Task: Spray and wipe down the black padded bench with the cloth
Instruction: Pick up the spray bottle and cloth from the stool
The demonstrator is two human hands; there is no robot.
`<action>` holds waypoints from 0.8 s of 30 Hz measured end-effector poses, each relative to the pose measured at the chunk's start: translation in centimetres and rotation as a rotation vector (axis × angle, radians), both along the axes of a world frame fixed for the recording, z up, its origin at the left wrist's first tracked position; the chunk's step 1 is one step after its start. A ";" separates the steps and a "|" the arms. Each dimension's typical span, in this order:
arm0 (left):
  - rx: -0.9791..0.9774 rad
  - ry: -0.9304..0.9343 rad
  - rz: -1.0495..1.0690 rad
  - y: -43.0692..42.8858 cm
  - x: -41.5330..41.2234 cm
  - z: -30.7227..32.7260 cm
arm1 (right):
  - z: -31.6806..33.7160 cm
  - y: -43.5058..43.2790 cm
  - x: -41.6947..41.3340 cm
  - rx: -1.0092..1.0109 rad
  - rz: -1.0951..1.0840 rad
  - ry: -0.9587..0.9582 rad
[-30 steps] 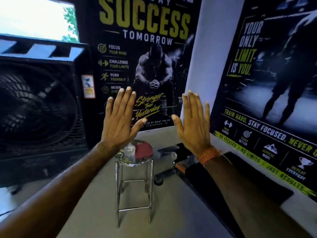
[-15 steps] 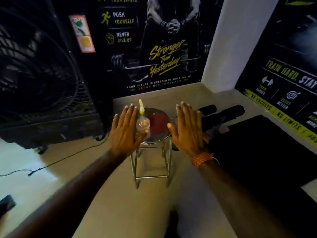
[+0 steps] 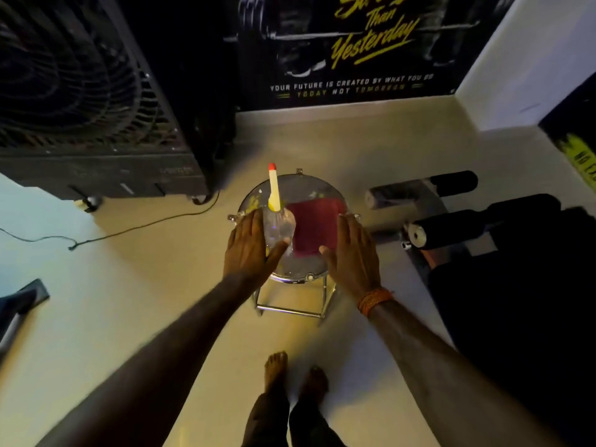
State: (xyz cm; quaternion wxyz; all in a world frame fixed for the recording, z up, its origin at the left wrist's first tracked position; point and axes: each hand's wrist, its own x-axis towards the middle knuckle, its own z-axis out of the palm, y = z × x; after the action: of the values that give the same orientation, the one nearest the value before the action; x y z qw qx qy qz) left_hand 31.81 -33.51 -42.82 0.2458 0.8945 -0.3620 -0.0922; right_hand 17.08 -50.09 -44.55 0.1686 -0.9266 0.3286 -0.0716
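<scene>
A clear spray bottle [image 3: 278, 222] with a yellow nozzle and red tip stands on a round steel stool [image 3: 300, 188]. A folded dark red cloth [image 3: 314, 229] lies beside it on the stool top. My left hand [image 3: 250, 245] hovers flat, fingers apart, just left of the bottle, thumb near its base. Flat and holding nothing, my right hand [image 3: 353, 253] is at the cloth's right edge, thumb close to its near corner. The black padded bench [image 3: 522, 285] stretches along the right side, its roller pads toward the stool.
A big black floor fan [image 3: 80, 101] fills the upper left, its cable [image 3: 129, 230] trailing over the pale floor. Dark posters cover the far wall and the right wall. My bare feet [image 3: 295, 375] stand just before the stool. A dark object lies at the left edge.
The view has tilted down from the posters to the stool. Both open hands have dropped from chest height to either side of the bottle and cloth.
</scene>
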 end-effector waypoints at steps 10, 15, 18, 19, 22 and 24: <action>-0.405 0.317 0.179 -7.0 4.4 -3.0 | -5.9 -4.9 7.8 0.233 -0.220 0.115; -0.463 0.370 0.200 -7.9 6.1 -3.9 | -6.9 -4.9 9.4 0.291 -0.344 0.083; -0.484 0.385 0.185 -8.2 6.3 -3.7 | -6.8 -4.9 9.9 0.383 -0.407 0.053; -0.488 0.389 0.184 -8.3 6.3 -3.4 | -6.8 -4.9 9.9 0.401 -0.415 0.032; -0.514 0.419 0.162 -8.6 6.2 -2.3 | -6.2 -4.9 9.5 0.483 -0.430 -0.098; -0.524 0.413 0.161 -8.7 5.8 -1.6 | -5.5 -4.9 8.9 0.596 -0.436 -0.199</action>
State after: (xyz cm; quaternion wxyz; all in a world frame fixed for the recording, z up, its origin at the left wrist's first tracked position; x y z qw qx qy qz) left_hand 37.57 -42.16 -44.46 0.5418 0.7891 -0.2441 -0.1554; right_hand 26.03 -54.99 -50.02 0.4424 -0.7337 0.5065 -0.0968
